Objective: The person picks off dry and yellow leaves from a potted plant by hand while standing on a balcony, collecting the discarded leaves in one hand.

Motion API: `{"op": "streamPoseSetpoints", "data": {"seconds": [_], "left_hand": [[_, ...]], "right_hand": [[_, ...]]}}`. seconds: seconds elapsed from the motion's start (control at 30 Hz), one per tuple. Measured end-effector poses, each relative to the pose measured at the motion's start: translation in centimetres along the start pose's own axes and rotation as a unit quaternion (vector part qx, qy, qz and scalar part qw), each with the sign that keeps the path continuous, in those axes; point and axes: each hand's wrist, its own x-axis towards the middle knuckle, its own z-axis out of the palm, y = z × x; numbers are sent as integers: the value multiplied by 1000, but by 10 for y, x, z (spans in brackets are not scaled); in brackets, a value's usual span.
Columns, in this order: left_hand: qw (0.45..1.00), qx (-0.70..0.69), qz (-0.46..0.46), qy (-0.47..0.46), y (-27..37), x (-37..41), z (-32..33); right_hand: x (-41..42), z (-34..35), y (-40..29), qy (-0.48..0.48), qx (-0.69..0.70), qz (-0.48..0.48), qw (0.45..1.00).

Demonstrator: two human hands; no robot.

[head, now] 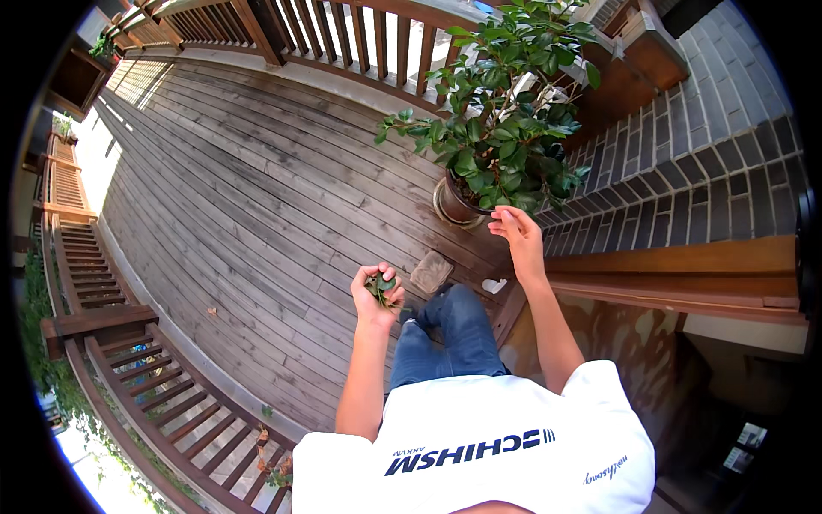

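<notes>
My left hand is curled around a small bunch of green leaves, held above the deck near my knees. Some stems or leaf edges poke out at the lower side of the fist. My right hand is raised beside the lowest foliage of a leafy potted shrub. Its thumb and fingertips are close together at the rim of the brown plant pot; whether they pinch a leaf is too small to tell. The pot stands on a saucer.
A stone or brick block and a small white object lie by my legs. The plank deck is bordered by wooden railings. A grey brick wall and a wooden sill are close on the right.
</notes>
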Motion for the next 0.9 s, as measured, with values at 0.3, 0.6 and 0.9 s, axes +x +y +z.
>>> {"op": "streamPoseSetpoints", "data": {"seconds": [0.3, 0.6, 0.9], "left_hand": [[1000, 14, 6, 0, 42, 48, 74], [997, 66, -7, 31, 70, 146, 191], [990, 131, -48, -1, 61, 199, 299]], "right_hand": [[132, -1, -13, 84, 45, -61, 994], [208, -41, -83, 95, 161, -59, 981], [277, -69, -116, 174, 135, -111, 969]]}}
